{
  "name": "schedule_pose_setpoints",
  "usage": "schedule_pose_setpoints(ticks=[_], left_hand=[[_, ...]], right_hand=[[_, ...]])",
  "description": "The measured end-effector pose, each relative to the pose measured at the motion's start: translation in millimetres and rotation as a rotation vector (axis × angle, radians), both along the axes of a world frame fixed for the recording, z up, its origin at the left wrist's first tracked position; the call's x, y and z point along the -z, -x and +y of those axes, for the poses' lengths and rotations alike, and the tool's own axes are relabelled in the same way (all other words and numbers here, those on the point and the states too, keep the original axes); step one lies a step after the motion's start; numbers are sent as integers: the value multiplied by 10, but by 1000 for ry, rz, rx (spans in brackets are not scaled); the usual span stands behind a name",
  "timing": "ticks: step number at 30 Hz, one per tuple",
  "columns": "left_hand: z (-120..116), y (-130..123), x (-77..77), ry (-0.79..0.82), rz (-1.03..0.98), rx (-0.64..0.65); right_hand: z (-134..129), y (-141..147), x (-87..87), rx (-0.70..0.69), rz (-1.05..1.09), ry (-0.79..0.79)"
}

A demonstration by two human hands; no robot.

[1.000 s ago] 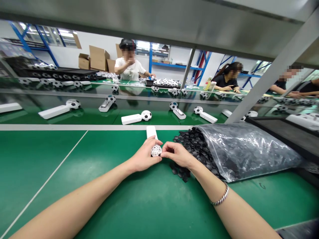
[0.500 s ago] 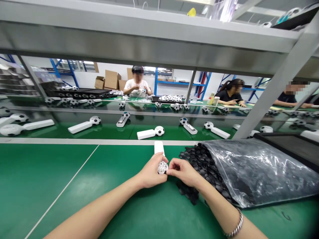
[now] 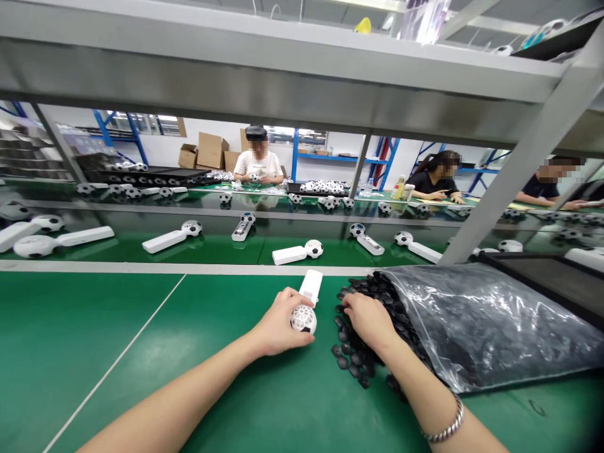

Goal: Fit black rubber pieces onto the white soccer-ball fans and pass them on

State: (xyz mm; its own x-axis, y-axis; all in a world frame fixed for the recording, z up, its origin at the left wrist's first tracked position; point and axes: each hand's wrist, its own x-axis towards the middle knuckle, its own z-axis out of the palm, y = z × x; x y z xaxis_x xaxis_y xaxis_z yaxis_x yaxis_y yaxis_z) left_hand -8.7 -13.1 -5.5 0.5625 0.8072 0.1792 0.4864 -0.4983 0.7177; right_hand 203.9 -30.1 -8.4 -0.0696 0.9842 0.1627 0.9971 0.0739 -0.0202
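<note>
My left hand [image 3: 283, 324] is closed around the round head of a white handheld fan [image 3: 302, 318]. This head has an open grille patterned like a football, with a black patch on its lower edge. Its white handle [image 3: 311, 286] points away from me on the green bench. To the right, my right hand [image 3: 370, 321] is over a heap of small black pieces [image 3: 352, 355]. Its fingers are bent together, with the tips down among the pieces; whether one is pinched there is hidden.
A clear plastic bag [image 3: 495, 327] full of black pieces lies open on the right, beside a black tray [image 3: 557, 277]. Beyond a pale rail [image 3: 141, 268], several football-headed fans [image 3: 297, 253] lie on the belt. A slanted metal post [image 3: 514, 151] stands at right; co-workers sit opposite.
My right hand has left the fan head and moved right to the black pieces. The fan has turned slightly in my left hand, showing a black patch. Fans on the near belt have shifted right.
</note>
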Motion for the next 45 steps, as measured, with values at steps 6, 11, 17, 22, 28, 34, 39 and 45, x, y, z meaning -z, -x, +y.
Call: schedule_pose_setpoints(ticks=[6,11,17,22,28,34,39,45], left_hand=[[57,29,-48,46,8,20],[91,38,-35,36,21,22],[113,49,-41,59,25,21],[134,58,-47,106,12,8],[137,82,-38,88,13,41],[156,95,-24,88,9,63],[150,88,-30,74,15,68],[112,76,-63,65,34,62]], right_hand=[[0,47,-17,-65,12,4],[17,51,3,-65,43,-47],[55,45,30,-84,167,-102],[34,35,3,-105,322,-113],[-31,136,-19,-230,814,-71],[-77,228,-35,-435,851,-3],[-88,260,-30,-473,856,-47],[-86,267,27,-406,976,58]])
